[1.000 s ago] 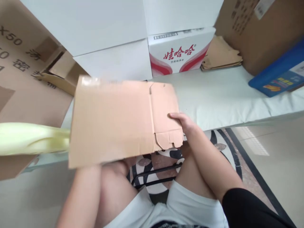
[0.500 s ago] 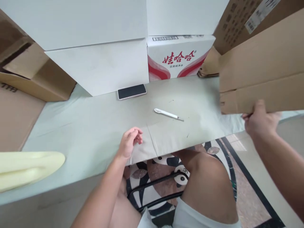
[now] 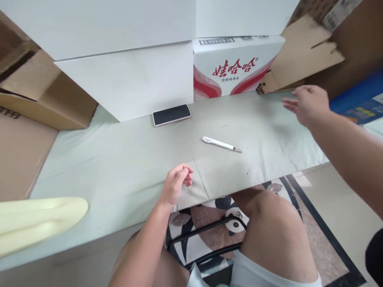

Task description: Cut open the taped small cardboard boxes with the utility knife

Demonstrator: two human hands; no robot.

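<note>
My left hand point(image 3: 177, 184) rests at the table's front edge, fingers loosely curled against the thumb, with nothing visible in it. Over the right part of the table hovers my right hand point(image 3: 308, 104), empty, its fingers pointing left and somewhat apart. Beyond it, a flattened piece of brown cardboard point(image 3: 305, 54) leans at the back right, apart from the fingers. Between the hands lies a slim white craft knife point(image 3: 220, 143), its narrow tip pointing right. Behind that, a dark-faced phone point(image 3: 171, 115) lies flat by the white boxes.
White cartons point(image 3: 128, 79) and a red-and-white water carton point(image 3: 236, 69) line the back of the cloth-covered table point(image 3: 119, 159). Brown boxes point(image 3: 68, 95) stand at left, near a pale yellow curved object point(image 3: 44, 219). A blue package point(image 3: 362, 97) is at far right.
My right hand has let go of the brown cardboard, which now leans at the back right. The hand has moved up and left. The blue package has come into sight.
</note>
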